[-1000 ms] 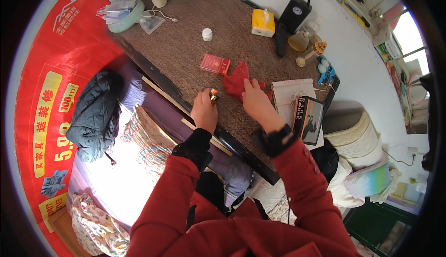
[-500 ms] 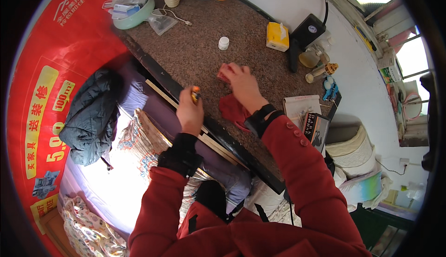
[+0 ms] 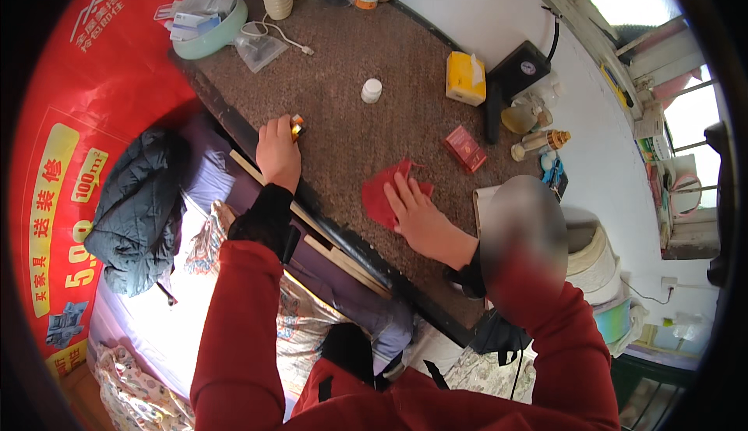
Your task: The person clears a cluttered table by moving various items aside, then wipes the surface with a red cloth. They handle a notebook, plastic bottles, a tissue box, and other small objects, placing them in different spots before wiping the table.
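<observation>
My left hand (image 3: pixel 278 154) is closed near the table's left edge. Small orange-and-black batteries (image 3: pixel 297 128) poke out past its fingertips; the rest of them is hidden. On the tabletop, my right hand (image 3: pixel 421 217) lies with fingers spread over a crumpled red cloth (image 3: pixel 378 193). To the right of the cloth sits a small red box (image 3: pixel 465 150). A white lidded bottle (image 3: pixel 372 91) stands farther back in the middle.
At the back left are a pale green bowl (image 3: pixel 209 44) with packets, a white cable (image 3: pixel 288 37) and bottles. On the right stand a yellow tissue pack (image 3: pixel 466 79), a black air pump (image 3: pixel 510 72) and a gold-capped bottle (image 3: pixel 539 145). A dark edge borders the table.
My right hand has let go of the red box, now farther right, and moved down onto the cloth. My left hand has moved left and slightly away with the batteries.
</observation>
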`<state>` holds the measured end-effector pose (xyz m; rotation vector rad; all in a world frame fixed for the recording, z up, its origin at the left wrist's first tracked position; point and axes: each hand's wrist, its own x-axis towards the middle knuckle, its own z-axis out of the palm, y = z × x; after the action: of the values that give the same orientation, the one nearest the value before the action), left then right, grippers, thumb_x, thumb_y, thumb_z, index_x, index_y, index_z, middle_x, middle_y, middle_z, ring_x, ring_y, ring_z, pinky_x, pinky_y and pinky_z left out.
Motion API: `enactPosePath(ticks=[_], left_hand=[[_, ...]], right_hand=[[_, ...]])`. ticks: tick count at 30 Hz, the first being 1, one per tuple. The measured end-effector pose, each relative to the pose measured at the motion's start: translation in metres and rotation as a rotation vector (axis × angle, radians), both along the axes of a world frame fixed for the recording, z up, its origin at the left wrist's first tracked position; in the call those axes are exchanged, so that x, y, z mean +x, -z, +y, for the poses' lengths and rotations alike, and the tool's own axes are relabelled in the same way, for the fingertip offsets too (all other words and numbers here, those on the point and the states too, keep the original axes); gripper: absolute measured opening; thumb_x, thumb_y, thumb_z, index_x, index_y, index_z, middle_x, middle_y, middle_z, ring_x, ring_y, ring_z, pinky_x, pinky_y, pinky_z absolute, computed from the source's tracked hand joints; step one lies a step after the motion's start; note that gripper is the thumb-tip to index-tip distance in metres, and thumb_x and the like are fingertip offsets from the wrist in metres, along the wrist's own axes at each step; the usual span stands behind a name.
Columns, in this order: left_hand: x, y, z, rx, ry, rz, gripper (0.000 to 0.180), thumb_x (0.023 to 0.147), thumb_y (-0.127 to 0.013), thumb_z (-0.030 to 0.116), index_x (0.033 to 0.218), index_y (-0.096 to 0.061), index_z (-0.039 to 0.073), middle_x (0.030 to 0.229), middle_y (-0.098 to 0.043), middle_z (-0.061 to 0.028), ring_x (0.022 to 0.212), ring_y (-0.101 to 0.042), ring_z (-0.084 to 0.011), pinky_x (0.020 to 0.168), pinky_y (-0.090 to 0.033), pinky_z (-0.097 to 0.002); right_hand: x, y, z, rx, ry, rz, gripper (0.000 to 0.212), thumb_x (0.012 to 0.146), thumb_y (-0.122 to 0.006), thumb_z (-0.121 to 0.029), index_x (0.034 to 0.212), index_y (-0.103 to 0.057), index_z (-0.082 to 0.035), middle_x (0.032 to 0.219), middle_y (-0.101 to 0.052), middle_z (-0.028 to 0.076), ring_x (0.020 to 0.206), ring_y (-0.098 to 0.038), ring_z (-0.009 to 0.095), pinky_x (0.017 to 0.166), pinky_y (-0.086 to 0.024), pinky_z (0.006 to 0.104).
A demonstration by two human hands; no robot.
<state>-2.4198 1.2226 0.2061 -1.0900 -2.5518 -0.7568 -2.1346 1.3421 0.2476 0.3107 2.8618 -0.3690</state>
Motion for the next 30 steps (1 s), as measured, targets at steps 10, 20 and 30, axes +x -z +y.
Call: enactPosePath(ticks=[10,20,30], left_hand=[[-0.003,0.006,-0.001,0.102,0.056,-0.092,0.039,0.076,-0.060,-0.006,0.114,-0.057,0.005,0.104,-0.059,-0.0136,0.103,-0.055,-0.0360,0.088,-0.046,-0.0433],[-0.002,-0.005,-0.002,0.052,0.057,-0.130,0.043,0.069,-0.064,-0.006,0.110,-0.058,0.006,0.098,-0.056,-0.0119,0.095,-0.055,-0.0345,0.082,-0.048,-0.0423],[-0.004,-0.008,0.001,0.064,0.053,-0.116,0.043,0.065,-0.064,-0.008,0.105,-0.059,0.006,0.092,-0.055,-0.0116,0.089,-0.054,-0.0343,0.077,-0.047,-0.0427]], right_hand=[[-0.164,0.043,0.154,0.103,0.563,0.092,0.073,0.096,-0.053,-0.029,0.152,-0.020,0.005,0.156,-0.018,0.034,0.143,-0.025,0.051,0.112,-0.031,0.0578],[-0.273,0.059,0.314,0.271,0.874,0.239,0.077,0.096,-0.047,-0.049,0.152,-0.027,0.001,0.157,-0.023,0.029,0.146,-0.021,0.047,0.116,-0.023,0.0583],[-0.325,0.063,0.343,0.328,0.632,0.330,0.064,0.098,-0.047,-0.043,0.150,-0.035,-0.008,0.154,-0.033,0.020,0.142,-0.031,0.043,0.109,-0.027,0.0662]])
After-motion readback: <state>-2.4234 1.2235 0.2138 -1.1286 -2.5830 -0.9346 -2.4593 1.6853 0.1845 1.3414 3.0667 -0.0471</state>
